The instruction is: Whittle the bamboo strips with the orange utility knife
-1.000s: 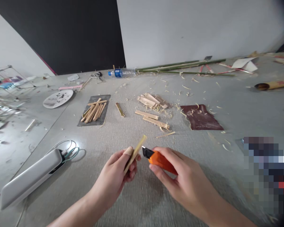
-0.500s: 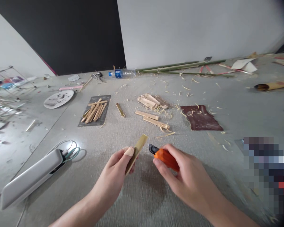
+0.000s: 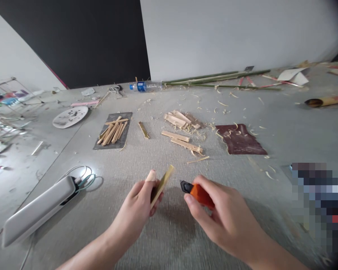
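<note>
My left hand (image 3: 141, 202) is closed around a flat bamboo strip (image 3: 162, 184), which slants up to the right with its far end free. The thumb is lifted along the strip's left side and has a pale covering on its tip. In my right hand (image 3: 222, 210) is an orange utility knife (image 3: 200, 194) with a black nose, pointing left toward the strip. A small gap separates knife and bamboo. Beyond the hands lie two pale bamboo strips (image 3: 186, 145), a heap of split pieces (image 3: 178, 119) among shavings, and one short greenish piece (image 3: 143, 130).
Bamboo sticks (image 3: 112, 131) are piled on a dark sheet (image 3: 124, 117) at left; brownish-red sandpaper (image 3: 242, 138) lies at right. A long grey power bank or lamp (image 3: 39, 212) with cables sits near left. Behind are a plastic bottle (image 3: 142, 86), green bamboo poles (image 3: 214, 78) and a white plate (image 3: 70, 117).
My left thumb has come up off the strip's face, and the strip has turned more edge-on. The knife has shifted slightly right and down, widening the gap.
</note>
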Motion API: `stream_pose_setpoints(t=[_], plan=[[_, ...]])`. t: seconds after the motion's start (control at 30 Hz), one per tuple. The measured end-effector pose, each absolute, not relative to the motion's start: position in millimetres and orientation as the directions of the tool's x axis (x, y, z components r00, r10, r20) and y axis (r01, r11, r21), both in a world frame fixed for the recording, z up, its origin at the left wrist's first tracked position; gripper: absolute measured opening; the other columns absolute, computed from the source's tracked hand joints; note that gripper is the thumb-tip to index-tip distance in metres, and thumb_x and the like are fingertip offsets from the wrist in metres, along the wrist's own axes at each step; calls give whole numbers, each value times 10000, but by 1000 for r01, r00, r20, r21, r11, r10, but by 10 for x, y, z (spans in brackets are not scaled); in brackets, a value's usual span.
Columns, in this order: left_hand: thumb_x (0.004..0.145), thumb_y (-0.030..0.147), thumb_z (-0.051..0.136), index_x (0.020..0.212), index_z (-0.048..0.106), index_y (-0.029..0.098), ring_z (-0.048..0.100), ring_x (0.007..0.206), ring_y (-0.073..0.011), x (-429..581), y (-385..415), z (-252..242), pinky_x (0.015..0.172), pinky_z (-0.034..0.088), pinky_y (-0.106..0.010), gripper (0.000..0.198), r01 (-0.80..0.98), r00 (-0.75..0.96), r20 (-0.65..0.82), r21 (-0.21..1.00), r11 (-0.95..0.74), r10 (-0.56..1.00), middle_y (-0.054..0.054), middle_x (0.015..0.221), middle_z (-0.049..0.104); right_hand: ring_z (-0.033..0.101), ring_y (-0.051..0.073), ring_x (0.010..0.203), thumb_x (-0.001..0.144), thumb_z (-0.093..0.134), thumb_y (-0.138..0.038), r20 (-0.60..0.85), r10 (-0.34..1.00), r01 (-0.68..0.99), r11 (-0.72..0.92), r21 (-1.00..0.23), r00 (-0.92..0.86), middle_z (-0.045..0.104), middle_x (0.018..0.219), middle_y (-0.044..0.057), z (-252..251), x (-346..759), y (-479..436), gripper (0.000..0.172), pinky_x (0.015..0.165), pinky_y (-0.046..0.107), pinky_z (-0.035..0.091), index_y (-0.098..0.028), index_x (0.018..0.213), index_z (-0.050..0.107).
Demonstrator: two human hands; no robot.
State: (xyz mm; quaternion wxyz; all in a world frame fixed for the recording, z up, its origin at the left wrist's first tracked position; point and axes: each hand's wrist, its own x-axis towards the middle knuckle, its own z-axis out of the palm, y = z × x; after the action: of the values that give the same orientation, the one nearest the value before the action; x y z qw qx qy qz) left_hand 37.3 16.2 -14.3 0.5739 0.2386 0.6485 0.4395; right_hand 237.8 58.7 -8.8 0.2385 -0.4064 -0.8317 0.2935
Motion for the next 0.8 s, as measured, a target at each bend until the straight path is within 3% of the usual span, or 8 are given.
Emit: stream_pose_setpoints(t=[0.2,0.47,0.8], plan=[[817,716,722,643,479,197,316,466,-60,416,135,-149,463,269,-225,599,-282,-100,-566,805,522,818,63,557,415,477,131,505,1055,497,-473,141,802,567,522,-637,-580,512,614,-49,-101,2344,545,347,532,298,343,-270,800,380],[884,624,683,647,480,197,276,440,-51,477,103,-145,445,234,-219,530,-301,-27,-577,784,543,817,74,534,367,517,148,528,1051,487,-508,145,800,612,549,-569,-582,575,649,-29,-107,2271,497,348,560,306,342,-263,816,409],[898,710,620,624,441,207,325,434,-60,507,68,-186,439,270,-211,600,-230,-13,-523,831,507,852,72,508,372,523,147,499,1014,530,-496,209,804,633,574,-520,-557,573,619,-47,-114,2301,472,336,529,287,315,-259,794,440]])
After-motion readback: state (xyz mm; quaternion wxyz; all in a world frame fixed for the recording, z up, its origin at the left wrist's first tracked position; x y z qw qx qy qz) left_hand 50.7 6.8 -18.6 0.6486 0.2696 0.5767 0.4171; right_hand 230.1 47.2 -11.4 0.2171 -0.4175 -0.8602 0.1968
